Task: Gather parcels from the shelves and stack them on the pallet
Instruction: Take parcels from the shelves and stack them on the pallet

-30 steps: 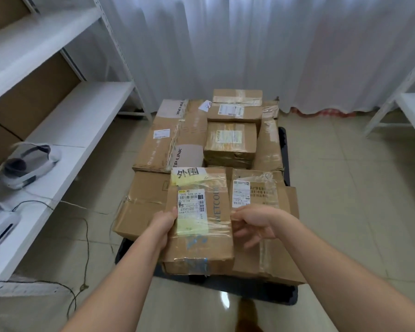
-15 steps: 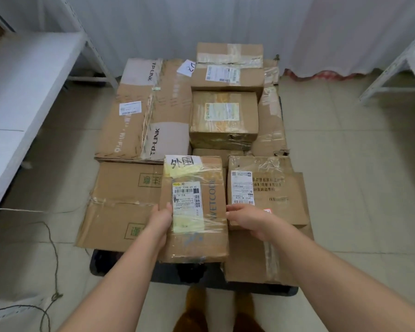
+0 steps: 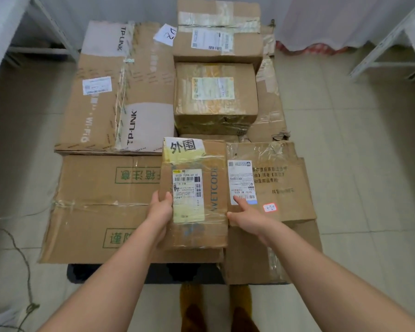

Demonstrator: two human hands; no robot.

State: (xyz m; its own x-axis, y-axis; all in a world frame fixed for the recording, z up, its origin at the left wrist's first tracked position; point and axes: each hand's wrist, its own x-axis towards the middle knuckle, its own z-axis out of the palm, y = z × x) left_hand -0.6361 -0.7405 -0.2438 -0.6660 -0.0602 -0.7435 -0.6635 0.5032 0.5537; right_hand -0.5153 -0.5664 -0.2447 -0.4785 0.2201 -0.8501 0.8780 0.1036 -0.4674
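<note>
The left hand (image 3: 162, 208) grips the left edge of a narrow brown cardboard parcel (image 3: 194, 195) wrapped in clear tape and labelled WETCODE, thumb on top. The right hand (image 3: 246, 216) touches the parcel's right edge with straight fingers. The parcel lies on the stacked boxes at the near edge of the black pallet (image 3: 120, 274), just beside a flat brown cardboard box (image 3: 276, 180) to its right.

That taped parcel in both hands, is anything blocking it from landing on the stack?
Nothing visible. The taped parcel, held by the left hand and right hand, already sits over the big front box, beside another box.
</note>
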